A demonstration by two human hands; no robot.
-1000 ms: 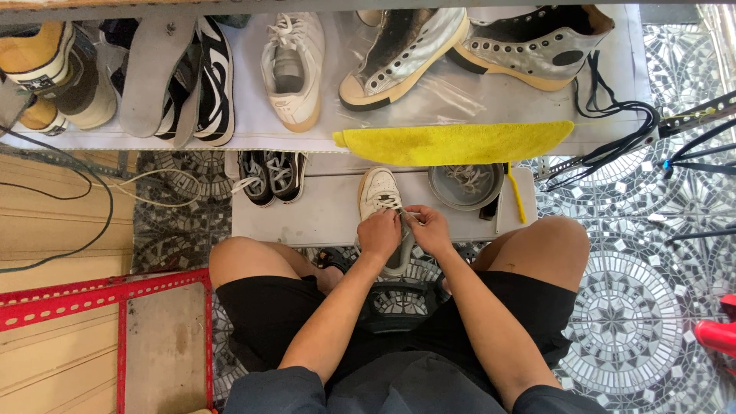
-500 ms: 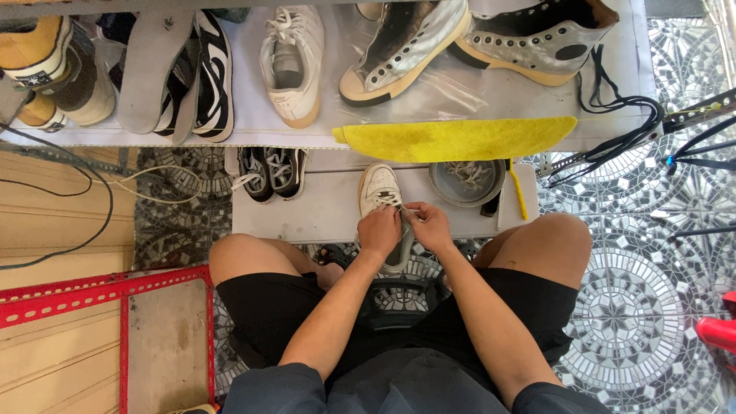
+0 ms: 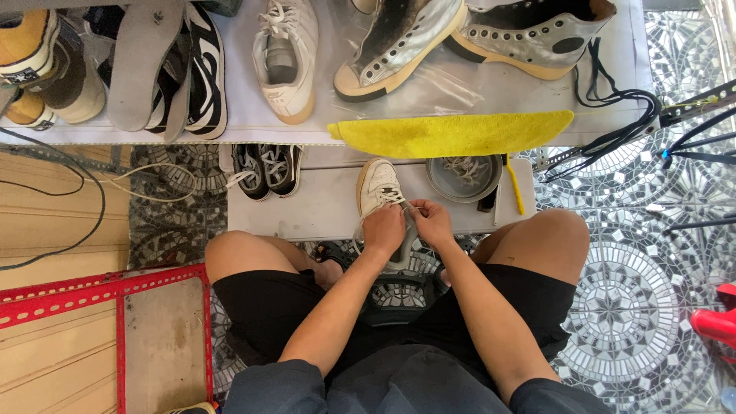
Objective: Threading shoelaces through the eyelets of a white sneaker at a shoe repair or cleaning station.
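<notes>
Both hands lacing white shoe [image 3: 377, 186] on low grey shelf [image 3: 307, 211]
Left hand [image 3: 383, 228] closed on shoe top, right hand [image 3: 432, 222] pinching lace [image 3: 412, 208]; best keep shoe steady, pull lace snug evenly

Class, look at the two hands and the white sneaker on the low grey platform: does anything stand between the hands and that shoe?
Nothing visible does. The left hand and right hand are already on the white sneaker, at its white lace. The grey bowl sits apart to the right, and the yellow cloth hangs from the shelf above.
</notes>
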